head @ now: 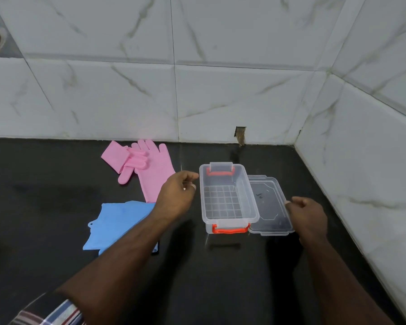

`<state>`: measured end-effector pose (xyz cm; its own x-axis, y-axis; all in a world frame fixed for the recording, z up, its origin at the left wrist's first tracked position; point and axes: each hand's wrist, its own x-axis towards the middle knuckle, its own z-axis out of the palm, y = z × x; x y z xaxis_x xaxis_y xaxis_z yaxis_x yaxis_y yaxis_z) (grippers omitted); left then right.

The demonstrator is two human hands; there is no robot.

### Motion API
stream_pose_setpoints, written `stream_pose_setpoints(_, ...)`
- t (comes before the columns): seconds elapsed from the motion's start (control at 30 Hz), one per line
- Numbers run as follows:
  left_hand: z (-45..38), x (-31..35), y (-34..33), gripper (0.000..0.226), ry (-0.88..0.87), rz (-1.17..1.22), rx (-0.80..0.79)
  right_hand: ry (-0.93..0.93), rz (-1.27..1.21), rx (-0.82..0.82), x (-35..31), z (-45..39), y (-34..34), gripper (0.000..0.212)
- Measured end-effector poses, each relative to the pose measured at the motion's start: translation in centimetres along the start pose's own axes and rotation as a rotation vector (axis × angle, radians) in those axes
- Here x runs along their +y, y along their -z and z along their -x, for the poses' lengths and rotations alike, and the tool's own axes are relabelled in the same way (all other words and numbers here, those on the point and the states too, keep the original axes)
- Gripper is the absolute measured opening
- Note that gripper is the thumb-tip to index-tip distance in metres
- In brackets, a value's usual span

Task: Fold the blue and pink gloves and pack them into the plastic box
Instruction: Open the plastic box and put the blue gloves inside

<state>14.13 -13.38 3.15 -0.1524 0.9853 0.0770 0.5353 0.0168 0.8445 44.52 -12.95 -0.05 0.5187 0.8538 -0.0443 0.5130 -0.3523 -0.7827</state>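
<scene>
A clear plastic box with orange latches stands open and empty on the black counter. Its clear lid lies flat just right of it, touching the box. Two pink gloves lie crossed near the back wall, left of the box. The blue gloves lie in front of them, partly hidden by my left forearm. My left hand hovers beside the box's left wall, fingers loosely curled, holding nothing. My right hand rests at the lid's right edge, fingers curled, thumb touching the rim.
The black counter meets white marble-tiled walls at the back and on the right, forming a corner. A small broken gap in the tile sits behind the box.
</scene>
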Motion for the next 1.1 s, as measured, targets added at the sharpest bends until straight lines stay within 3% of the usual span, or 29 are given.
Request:
stream_pose_setpoints(0.2, -0.5, -2.2, 4.2, 0.028, 0.029, 0.033, 0.078, 0.184, -0.141, 0.045, -6.6, 3.2, -1.2, 0.024)
stream_pose_setpoints(0.37, 0.0, -4.6, 7.2, 0.026, 0.028, 0.002, 0.054, 0.310, -0.231, -0.123, -12.6, 8.1, -4.5, 0.017)
stream_pose_setpoints(0.47, 0.9, -6.5, 9.0, 0.025, 0.054, -0.010, 0.032, 0.339, -0.312, -0.343, -15.3, 12.1, -7.8, 0.013)
stream_pose_setpoints(0.57, 2.2, -8.4, 10.1, 0.027, 0.064, -0.053, 0.024, 0.229, -0.288, -0.605, -15.8, 15.5, -12.6, 0.019)
stream_pose_setpoints(0.77, 5.2, -11.5, 10.0, 0.038, -0.018, -0.185, -0.098, 0.068, -0.087, -0.693, -12.9, 18.3, -18.0, 0.046)
stream_pose_setpoints(0.93, 6.8, -12.4, 10.5, 0.060, -0.111, -0.305, -0.234, -0.147, -0.254, -0.678, -12.5, 18.7, -19.6, 0.059)
stream_pose_setpoints(1.1, 7.4, -12.5, 11.2, 0.098, -0.089, -0.305, -0.330, -0.394, -0.557, -0.695, -13.7, 19.1, -19.4, 0.042)
